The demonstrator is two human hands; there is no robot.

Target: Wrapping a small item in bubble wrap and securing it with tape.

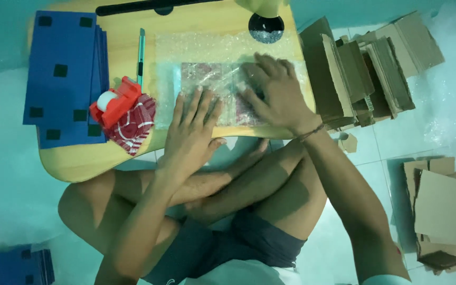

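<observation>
Left hand (192, 126): spread flat, palm down, fingers fanned toward 12 o'clock, pressing the near-left part of the wrapped bundle; it pinches nothing.
Right hand (274, 91): also flat and open, fingers pointing toward 9 o'clock, laid over the right half of the bundle; a thin cord sits at the wrist.
Wrapped bundle (218, 92): a flat reddish, patterned item under clear bubble wrap (207, 50), lying mid-counter between the hands, with the sheet running on toward 12 o'clock.
Handling, as a judgement: light, soft, and springy; the film looks slippery and likely to unfold once pressure lifts. Best held at the folded edges or pinned flat, not squeezed in the middle.
Counter (80, 161): a low pale wooden surface with rounded corners, over the person's crossed legs.
At 9 o'clock: a red tape dispenser (113, 103) resting on red striped cloth (135, 124); beyond it a green-handled knife (141, 55) and stacked blue boards (62, 74).
At 3 o'clock: folded brown cardboard (365, 71) on the tiled floor (391, 137); more cardboard pieces (442, 211) lie at 4 o'clock.
Far edge: a dark round base (266, 27).
</observation>
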